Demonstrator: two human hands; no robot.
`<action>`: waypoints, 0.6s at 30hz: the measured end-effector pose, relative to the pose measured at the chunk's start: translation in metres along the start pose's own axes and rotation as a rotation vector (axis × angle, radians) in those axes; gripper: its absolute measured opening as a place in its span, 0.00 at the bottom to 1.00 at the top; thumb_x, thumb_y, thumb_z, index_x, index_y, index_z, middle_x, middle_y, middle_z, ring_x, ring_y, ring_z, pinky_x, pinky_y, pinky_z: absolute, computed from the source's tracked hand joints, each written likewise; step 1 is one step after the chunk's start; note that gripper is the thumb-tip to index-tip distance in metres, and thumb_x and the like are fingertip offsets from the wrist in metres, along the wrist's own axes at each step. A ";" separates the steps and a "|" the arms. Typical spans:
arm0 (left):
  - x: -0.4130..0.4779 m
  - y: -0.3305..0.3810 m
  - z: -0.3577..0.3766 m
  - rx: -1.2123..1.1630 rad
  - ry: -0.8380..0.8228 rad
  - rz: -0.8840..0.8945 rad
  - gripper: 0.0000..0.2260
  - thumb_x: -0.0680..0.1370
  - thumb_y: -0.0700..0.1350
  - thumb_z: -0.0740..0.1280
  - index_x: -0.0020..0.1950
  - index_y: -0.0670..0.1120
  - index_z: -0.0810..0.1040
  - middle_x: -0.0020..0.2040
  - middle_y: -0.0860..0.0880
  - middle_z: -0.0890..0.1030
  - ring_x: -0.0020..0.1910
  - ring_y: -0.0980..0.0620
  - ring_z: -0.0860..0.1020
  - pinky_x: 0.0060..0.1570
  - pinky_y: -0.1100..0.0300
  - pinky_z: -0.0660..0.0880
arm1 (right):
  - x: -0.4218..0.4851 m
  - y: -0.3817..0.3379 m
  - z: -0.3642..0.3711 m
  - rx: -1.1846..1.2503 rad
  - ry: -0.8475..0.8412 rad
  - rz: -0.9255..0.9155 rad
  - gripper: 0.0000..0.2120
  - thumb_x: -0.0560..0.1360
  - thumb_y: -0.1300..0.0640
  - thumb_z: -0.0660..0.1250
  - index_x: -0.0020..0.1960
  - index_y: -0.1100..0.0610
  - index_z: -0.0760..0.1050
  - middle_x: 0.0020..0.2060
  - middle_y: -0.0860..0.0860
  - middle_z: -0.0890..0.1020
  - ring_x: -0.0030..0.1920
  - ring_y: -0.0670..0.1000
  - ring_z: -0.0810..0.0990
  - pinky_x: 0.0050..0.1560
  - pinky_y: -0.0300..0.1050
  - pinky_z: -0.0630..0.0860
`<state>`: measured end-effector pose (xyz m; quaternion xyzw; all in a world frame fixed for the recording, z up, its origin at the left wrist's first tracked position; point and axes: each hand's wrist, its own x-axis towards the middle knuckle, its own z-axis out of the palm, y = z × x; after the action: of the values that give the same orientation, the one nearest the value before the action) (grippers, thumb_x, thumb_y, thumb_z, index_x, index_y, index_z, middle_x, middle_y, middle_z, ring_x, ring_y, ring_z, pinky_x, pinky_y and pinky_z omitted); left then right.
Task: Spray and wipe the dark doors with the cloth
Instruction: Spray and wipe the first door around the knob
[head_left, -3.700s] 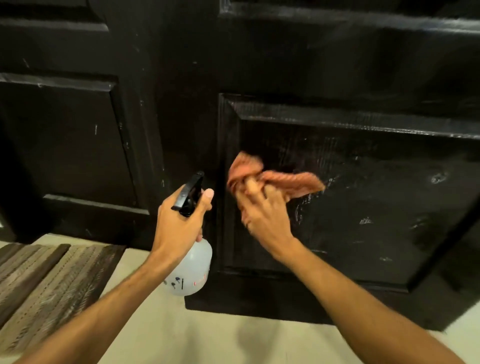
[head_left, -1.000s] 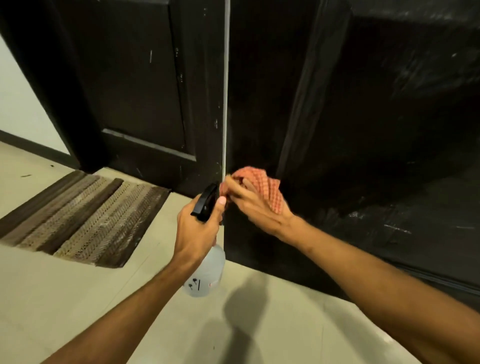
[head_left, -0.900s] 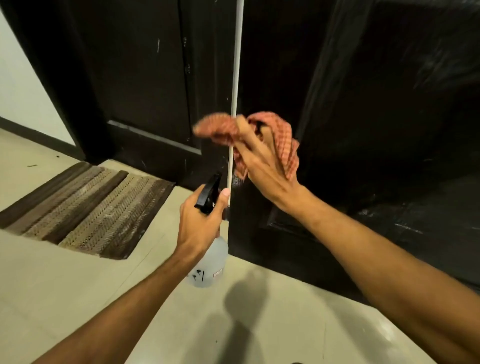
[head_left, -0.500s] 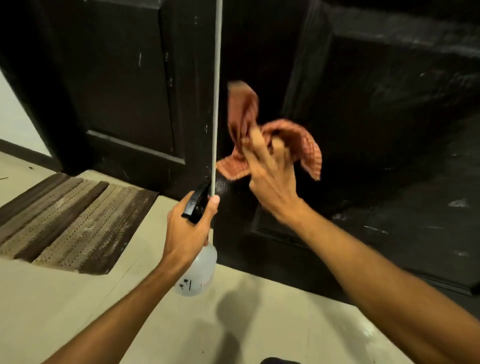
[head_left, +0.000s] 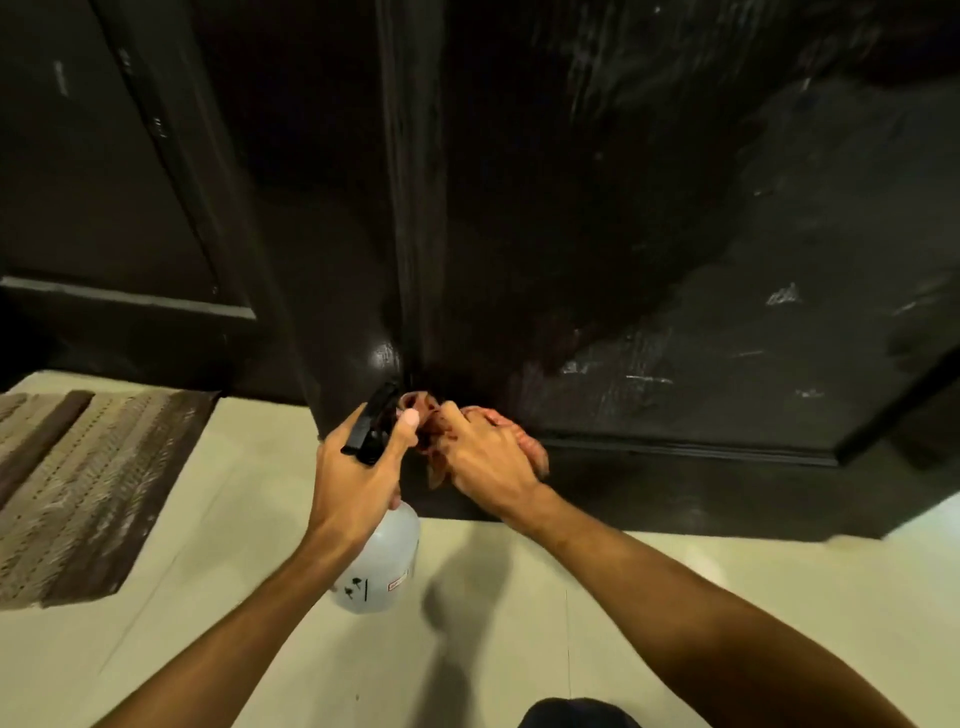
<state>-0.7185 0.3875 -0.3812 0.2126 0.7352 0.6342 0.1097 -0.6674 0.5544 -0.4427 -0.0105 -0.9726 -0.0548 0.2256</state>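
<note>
1. Cloth (head_left: 524, 441): reddish checked rag, bunched under the right hand and pressed low against the right dark door, close to the seam between the two doors; only its edges show around the fingers.
2. Dark rounded shape (head_left: 576, 714): at the bottom edge of the head view, nearest the camera; too cropped to identify.
3. Floor (head_left: 675, 571): pale, smooth, with the arms' shadow falling on it below the bottle.
4. Spray bottle (head_left: 382, 561): translucent white body with small printed marks and a red label, black trigger head on top; held off the floor, hanging below the left hand.
5. Left hand (head_left: 358, 478): fingers wrapped round the bottle neck, thumb raised beside the black trigger head, just beside the cloth.
6. Right hand (head_left: 485, 457): lying over the cloth, fingers curled into it, holding it against the door.
7. Doormat (head_left: 78, 493): striped brown and beige, lying on the floor to the left, well apart from the hands.
8. Right dark door (head_left: 675, 312): glossy black panelled wood, with smeared streaks and pale scuffs across the lower panel.
9. Left dark door (head_left: 130, 208): black panelled wood behind the doormat, with a few pale specks.
</note>
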 end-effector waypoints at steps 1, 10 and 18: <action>0.002 0.003 0.005 -0.012 -0.015 0.002 0.16 0.78 0.56 0.69 0.55 0.43 0.82 0.34 0.42 0.81 0.23 0.55 0.73 0.25 0.63 0.74 | 0.006 0.004 -0.003 0.017 0.040 0.046 0.08 0.73 0.58 0.72 0.52 0.57 0.83 0.59 0.54 0.66 0.44 0.58 0.80 0.38 0.53 0.81; 0.001 -0.017 0.005 0.014 -0.014 -0.020 0.10 0.78 0.54 0.70 0.49 0.48 0.80 0.25 0.43 0.73 0.22 0.53 0.71 0.25 0.63 0.73 | -0.021 -0.002 0.051 0.047 0.033 0.156 0.13 0.69 0.53 0.79 0.52 0.54 0.83 0.60 0.56 0.67 0.42 0.58 0.81 0.35 0.51 0.79; 0.003 -0.029 0.024 -0.012 -0.069 -0.055 0.12 0.80 0.51 0.70 0.51 0.41 0.81 0.29 0.47 0.79 0.24 0.50 0.69 0.24 0.62 0.71 | -0.078 0.025 0.045 0.169 0.467 0.654 0.10 0.68 0.66 0.73 0.48 0.57 0.84 0.60 0.55 0.71 0.52 0.60 0.79 0.55 0.42 0.74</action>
<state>-0.7155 0.4070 -0.4130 0.2132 0.7329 0.6275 0.1535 -0.6160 0.5847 -0.5146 -0.2880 -0.8416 0.0992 0.4461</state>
